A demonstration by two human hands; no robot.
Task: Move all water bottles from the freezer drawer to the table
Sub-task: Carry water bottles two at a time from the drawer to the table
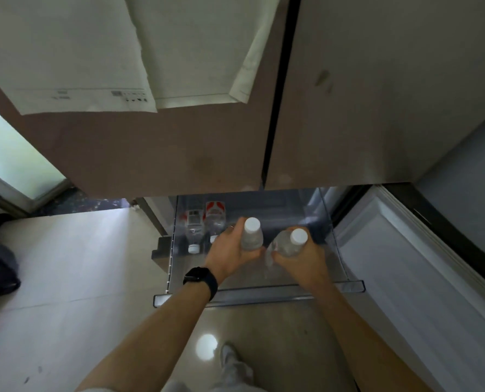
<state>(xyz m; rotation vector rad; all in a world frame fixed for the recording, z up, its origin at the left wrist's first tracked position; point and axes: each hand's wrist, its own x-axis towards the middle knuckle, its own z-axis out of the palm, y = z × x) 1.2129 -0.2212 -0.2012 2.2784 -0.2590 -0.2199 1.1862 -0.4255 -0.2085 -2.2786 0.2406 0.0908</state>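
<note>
Drawer (264,290): two lying bottles (193,230) at left, caps nearest.
Left hand (227,256): fingers wrap left bottle (252,236), cap up.
Right hand (300,258): fingers wrap right bottle (288,244), seemingly tilted.

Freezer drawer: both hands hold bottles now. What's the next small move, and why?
Probably lift both clear of the freezer drawer: the left hand grips one capped bottle, the right hand a second bottle, so neither can take more. Two red-labelled bottles lie inside for the next trip.
</note>
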